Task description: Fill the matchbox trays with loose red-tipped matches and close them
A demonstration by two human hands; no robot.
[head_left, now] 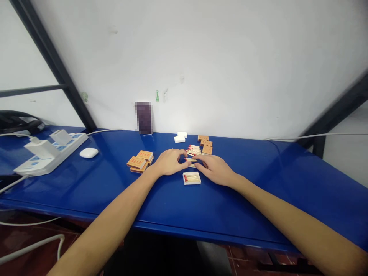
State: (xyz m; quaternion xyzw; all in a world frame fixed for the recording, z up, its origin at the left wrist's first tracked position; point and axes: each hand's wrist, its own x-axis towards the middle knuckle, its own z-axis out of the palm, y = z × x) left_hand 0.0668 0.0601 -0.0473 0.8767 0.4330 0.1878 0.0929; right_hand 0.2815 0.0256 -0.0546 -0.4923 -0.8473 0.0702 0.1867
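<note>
My left hand (170, 161) and my right hand (214, 169) meet over the blue table (161, 199), fingers pinched together on a small bundle of red-tipped matches (191, 160). Just in front of them lies an open white matchbox tray (191, 178) with matches inside. A loose pile of matches (194, 149) lies just behind the hands. Left of my left hand sits a stack of orange matchboxes (140, 161). Three orange matchbox sleeves (206, 144) lie behind the pile.
Two white trays (180, 137) lie near the wall beside a dark blurred object (144, 117). A white power strip with plugs (48, 150) and a white earbud case (89, 152) sit at the left. Cables run along the left edge.
</note>
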